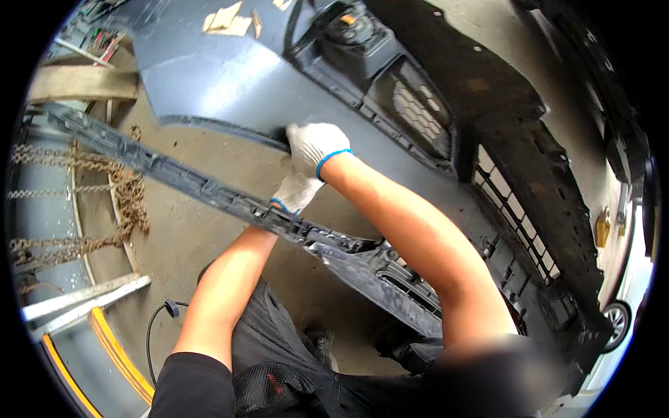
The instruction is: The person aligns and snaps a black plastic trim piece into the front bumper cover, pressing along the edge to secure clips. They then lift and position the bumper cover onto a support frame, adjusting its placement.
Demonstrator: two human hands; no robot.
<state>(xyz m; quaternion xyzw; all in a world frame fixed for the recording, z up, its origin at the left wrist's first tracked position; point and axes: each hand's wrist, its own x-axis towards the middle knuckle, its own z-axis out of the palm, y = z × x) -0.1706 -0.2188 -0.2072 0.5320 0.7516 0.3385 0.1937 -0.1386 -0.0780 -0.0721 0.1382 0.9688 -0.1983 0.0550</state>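
Note:
A large dark car bumper cover (230,76) fills the upper middle, with its smooth grey face toward the left and its ribbed black inside toward the right. My right hand (319,145), in a white knit glove with a blue cuff, is closed at the bumper's lower edge, beside a thin black edge strip (230,129). A small dark patch shows at its fingers; what they grip is not clear. Just below is my gloved left hand (298,191), its fingers hidden behind the right one. The left wrist passes behind a long black slotted bar (174,175).
Rusty chains (129,184) hang at the left beside a wooden beam (83,83) and yellow-edged metal panels (104,341). Torn tan paper pieces (226,21) lie on the bumper. A black cable (152,334) loops near my left arm. Part of a white car (617,327) stands far right.

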